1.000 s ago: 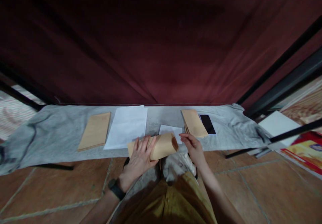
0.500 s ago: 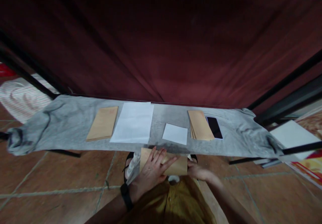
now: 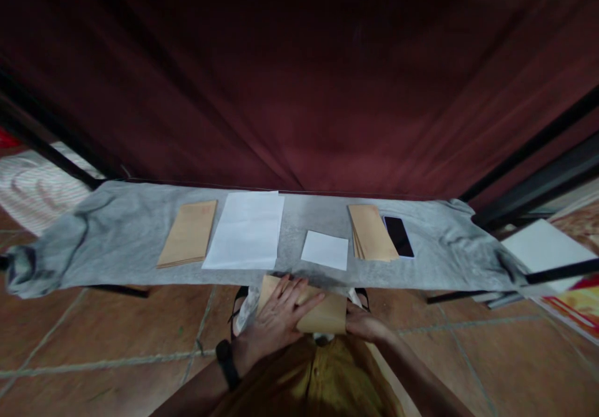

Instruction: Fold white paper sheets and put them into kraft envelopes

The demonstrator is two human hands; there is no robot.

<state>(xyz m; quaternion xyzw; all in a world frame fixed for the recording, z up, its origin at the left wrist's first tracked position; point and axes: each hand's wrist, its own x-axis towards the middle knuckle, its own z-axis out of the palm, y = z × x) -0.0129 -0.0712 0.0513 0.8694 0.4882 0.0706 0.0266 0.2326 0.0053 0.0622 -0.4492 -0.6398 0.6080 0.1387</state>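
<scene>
I hold a tan envelope [image 3: 327,314] over my lap, just in front of the grey cloth-covered bench [image 3: 116,242]. My left hand [image 3: 276,323] lies flat on top of the envelope with its fingers spread. My right hand [image 3: 360,324] grips the envelope's right end from below, fingers curled. On the bench lie a small folded white sheet [image 3: 325,250], a stack of white paper [image 3: 246,231], a tan envelope stack at the left [image 3: 188,233] and another at the right [image 3: 372,232].
A black phone [image 3: 399,236] lies beside the right envelope stack. A dark red curtain [image 3: 299,80] hangs behind the bench. Black metal bars [image 3: 538,173] and a white board [image 3: 543,245] stand at the right. The floor is brown tile [image 3: 93,342].
The envelope came off the bench edge down to my lap with both hands. The folded white sheet stays on the bench. My head shifted slightly.
</scene>
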